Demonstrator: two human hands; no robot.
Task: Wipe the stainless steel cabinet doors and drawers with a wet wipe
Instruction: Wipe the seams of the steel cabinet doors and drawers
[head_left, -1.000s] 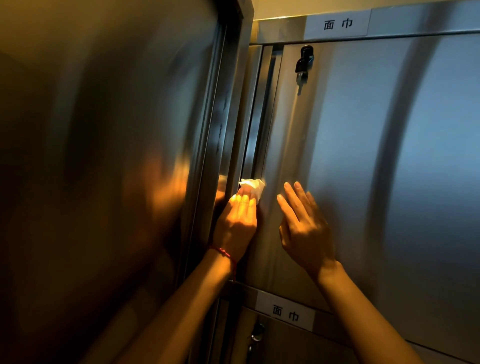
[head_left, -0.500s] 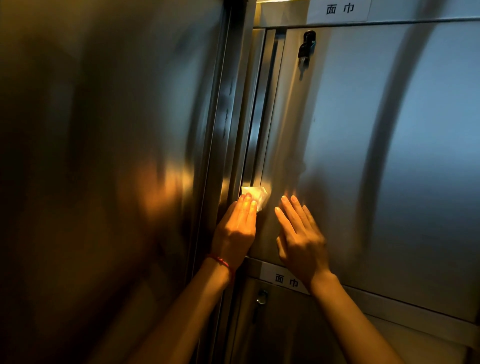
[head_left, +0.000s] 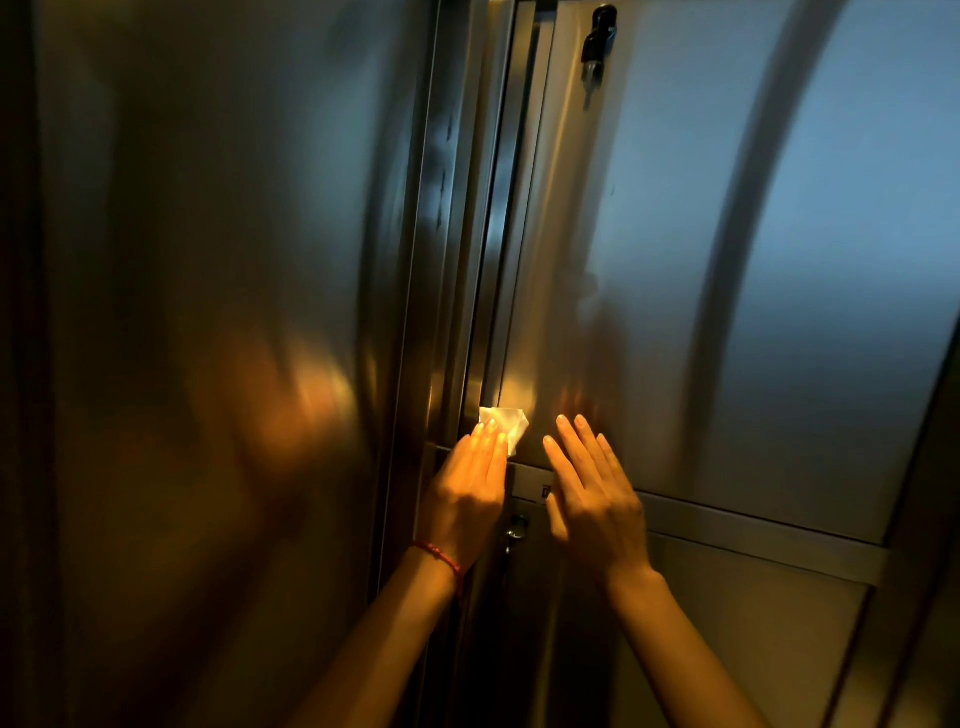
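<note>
A white wet wipe (head_left: 509, 422) lies against the lower left corner of the upper stainless steel cabinet door (head_left: 727, 260). My left hand (head_left: 467, 493), with a red string at the wrist, presses the wipe onto the steel with straight fingers. Just to its right, my right hand (head_left: 592, 493) rests flat on the same door's bottom edge, fingers spread and straight, holding nothing. A second door (head_left: 701, 649) sits below the horizontal frame strip.
A large steel panel (head_left: 208, 312) fills the left half, close to my left arm. A black key lock (head_left: 597, 36) sits at the upper door's top left. Another lock (head_left: 516, 527) shows between my hands on the lower door. The light is dim.
Both hands have slid down the door's left edge, the wipe moving with my left hand from mid-height to the bottom corner. The view has tilted downward.
</note>
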